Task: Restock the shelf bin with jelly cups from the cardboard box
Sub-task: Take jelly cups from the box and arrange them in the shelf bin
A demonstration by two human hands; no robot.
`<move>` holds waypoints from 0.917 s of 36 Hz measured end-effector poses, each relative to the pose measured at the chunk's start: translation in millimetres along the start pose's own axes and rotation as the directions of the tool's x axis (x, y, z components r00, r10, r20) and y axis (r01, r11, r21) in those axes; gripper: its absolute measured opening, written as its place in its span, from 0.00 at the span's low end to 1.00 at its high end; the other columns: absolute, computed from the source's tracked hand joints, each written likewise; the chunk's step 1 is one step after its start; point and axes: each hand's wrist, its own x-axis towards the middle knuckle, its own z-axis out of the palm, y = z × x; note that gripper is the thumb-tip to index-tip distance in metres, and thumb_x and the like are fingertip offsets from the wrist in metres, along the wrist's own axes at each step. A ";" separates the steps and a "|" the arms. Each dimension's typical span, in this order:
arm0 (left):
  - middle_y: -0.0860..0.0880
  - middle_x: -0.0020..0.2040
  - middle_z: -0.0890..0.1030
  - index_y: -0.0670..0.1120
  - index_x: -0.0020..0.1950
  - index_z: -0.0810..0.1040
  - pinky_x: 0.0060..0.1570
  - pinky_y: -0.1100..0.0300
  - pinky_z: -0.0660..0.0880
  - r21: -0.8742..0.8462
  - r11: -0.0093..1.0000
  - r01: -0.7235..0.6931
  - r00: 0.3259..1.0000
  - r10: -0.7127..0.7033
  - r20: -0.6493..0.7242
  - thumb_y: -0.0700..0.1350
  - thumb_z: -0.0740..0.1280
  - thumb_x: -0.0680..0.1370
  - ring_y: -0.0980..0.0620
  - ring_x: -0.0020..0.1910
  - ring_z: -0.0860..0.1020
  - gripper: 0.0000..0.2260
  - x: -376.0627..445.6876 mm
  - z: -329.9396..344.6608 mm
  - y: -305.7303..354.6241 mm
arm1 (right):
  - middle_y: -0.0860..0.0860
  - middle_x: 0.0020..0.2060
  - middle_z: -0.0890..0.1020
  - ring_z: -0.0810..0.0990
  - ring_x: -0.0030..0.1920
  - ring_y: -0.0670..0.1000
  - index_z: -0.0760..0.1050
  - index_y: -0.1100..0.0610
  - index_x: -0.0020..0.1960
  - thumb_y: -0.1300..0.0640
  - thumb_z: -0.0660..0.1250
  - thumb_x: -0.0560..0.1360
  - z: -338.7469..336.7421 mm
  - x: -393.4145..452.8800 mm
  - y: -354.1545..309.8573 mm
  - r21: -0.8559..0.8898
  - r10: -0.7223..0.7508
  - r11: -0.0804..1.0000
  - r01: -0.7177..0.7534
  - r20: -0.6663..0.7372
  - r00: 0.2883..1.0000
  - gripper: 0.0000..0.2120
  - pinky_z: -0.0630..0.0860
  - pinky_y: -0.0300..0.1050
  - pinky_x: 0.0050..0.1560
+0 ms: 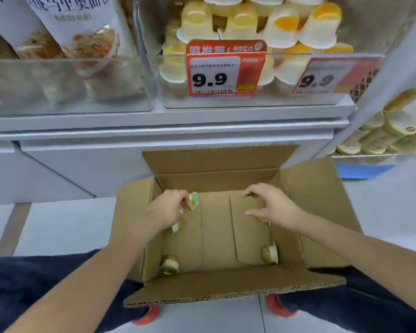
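Both forearms are reaching forward and down into the open cardboard box [226, 239] sitting on the floor in front of the shelf.

Left hand [165, 211]: knuckles up, wrist bending slightly inward, fingers curling round a jelly cup [193, 200] and pinching it near the box's far left corner. The cup is lying tilted, its foil lid facing right.

Right hand [271, 206]: hovering over the right half of the box floor, palm down, fingers spreading and half-curling like a claw, thumb pointing left. Something yellowish is showing just under the palm; whether the fingers are touching it, cannot tell.

Loose cups lying on their sides on the box floor: one under the left wrist [177, 227], one in the near left corner [169, 264], one against the right wall [270, 253].

Above, the clear shelf bin [286, 92] is holding stacked yellow jelly cups behind a red 9.9 price tag [225, 68].
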 end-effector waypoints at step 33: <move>0.43 0.61 0.72 0.43 0.62 0.73 0.53 0.53 0.71 0.406 0.896 -0.180 0.766 -0.131 0.629 0.46 0.63 0.78 0.42 0.59 0.73 0.14 19.9 145.6 -55.9 | 0.56 0.61 0.72 0.74 0.60 0.56 0.69 0.57 0.63 0.58 0.66 0.75 131.1 25.3 111.0 -0.512 0.408 0.853 -0.105 0.527 0.745 0.17 0.73 0.46 0.55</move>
